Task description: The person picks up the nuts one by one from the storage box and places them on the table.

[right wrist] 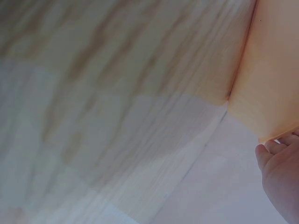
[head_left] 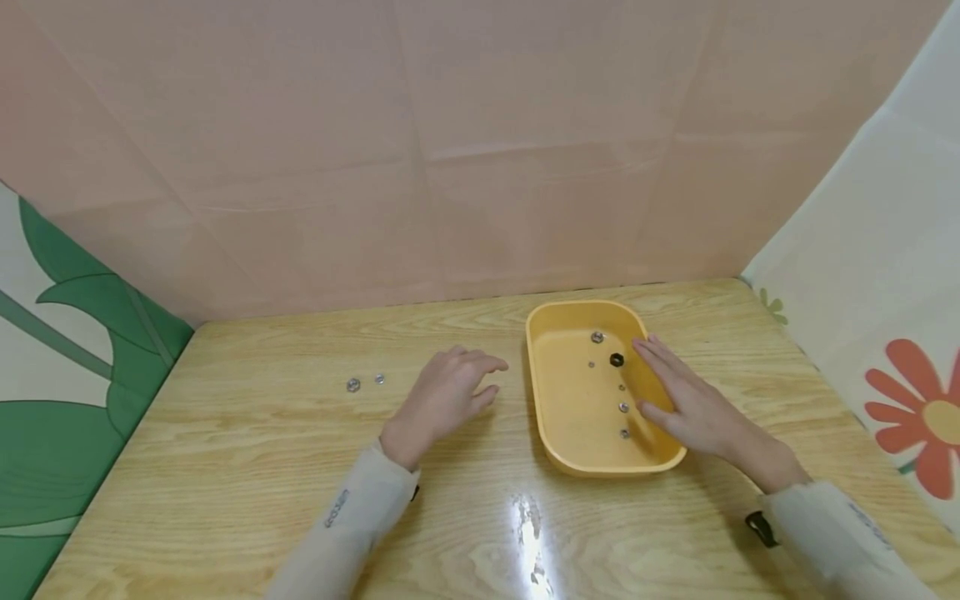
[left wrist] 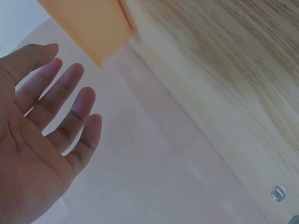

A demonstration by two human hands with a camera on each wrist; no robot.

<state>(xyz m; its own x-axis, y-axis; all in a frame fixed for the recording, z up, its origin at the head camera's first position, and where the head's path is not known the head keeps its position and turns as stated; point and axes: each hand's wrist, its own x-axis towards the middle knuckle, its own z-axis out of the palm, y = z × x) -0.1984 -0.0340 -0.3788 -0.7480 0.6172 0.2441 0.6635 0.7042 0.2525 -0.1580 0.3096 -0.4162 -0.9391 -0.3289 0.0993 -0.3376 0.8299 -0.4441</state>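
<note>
A yellow plastic tray (head_left: 551, 400) stands on the table, with several nuts inside, among them a black nut (head_left: 617, 360) and a silver nut (head_left: 597, 337). My right hand (head_left: 697, 412) is at the tray's right rim, its fingers extended over the edge and the thumb reaching above the inside. In the right wrist view its fingertips are right at the rim. Left of the tray, my left hand (head_left: 446, 392) hovers above the table, fingers loosely bent and nothing in them. Two silver nuts, a larger one (head_left: 353, 385) and a smaller one (head_left: 379, 378), lie farther left.
The wood-grain table (head_left: 247, 467) meets a pink sheet (head_left: 450, 208) at its back edge. Printed panels rise at both sides, with green leaves (head_left: 52, 458) on the left and a red flower (head_left: 918, 400) on the right.
</note>
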